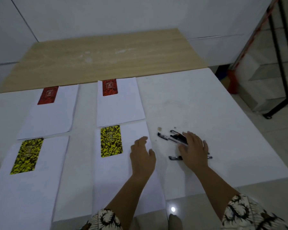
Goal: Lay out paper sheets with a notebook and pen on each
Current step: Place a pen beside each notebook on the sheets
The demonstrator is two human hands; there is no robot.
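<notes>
- It looks like a plain work room, maybe an office.
- White walls (106,14), a white table (206,105), a wooden table (106,55).
- A black metal rack (279,55) stands beside.

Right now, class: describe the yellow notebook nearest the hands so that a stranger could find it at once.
On the white table lie four paper sheets in two rows. Take the near-right sheet, under the left hand. The yellow notebook at its top left is speckled black; its yellow twin lies further left.

Both arms reach forward, left hand (142,156) flat with fingers spread, right hand (194,151) palm-down, fingers loosely curved.
</notes>
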